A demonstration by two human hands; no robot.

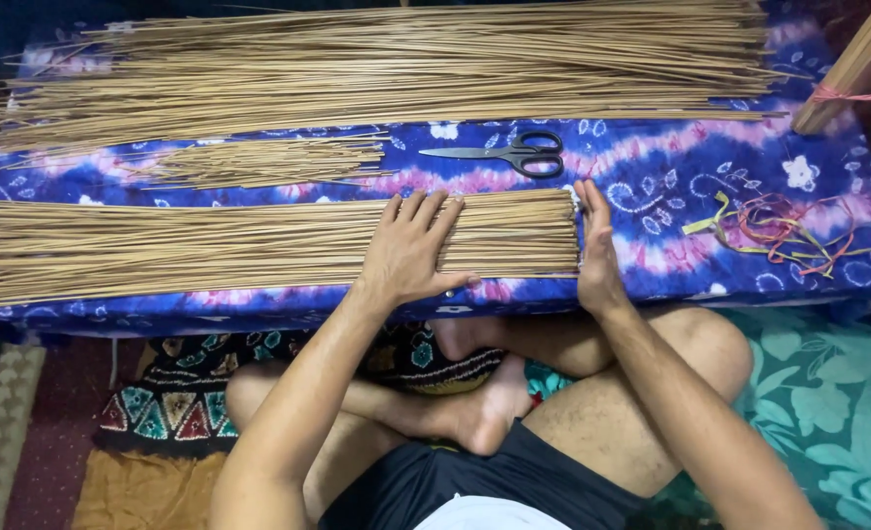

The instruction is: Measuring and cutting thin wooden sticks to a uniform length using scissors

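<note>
Left hand (411, 250) flat on stick bundle (259, 245); right hand (595, 245) squares ends.

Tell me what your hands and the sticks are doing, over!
Left hand flat on near stick bundle. Right hand squaring its ends. Scissors and rubber bands lie apart, nothing blocking.
</note>
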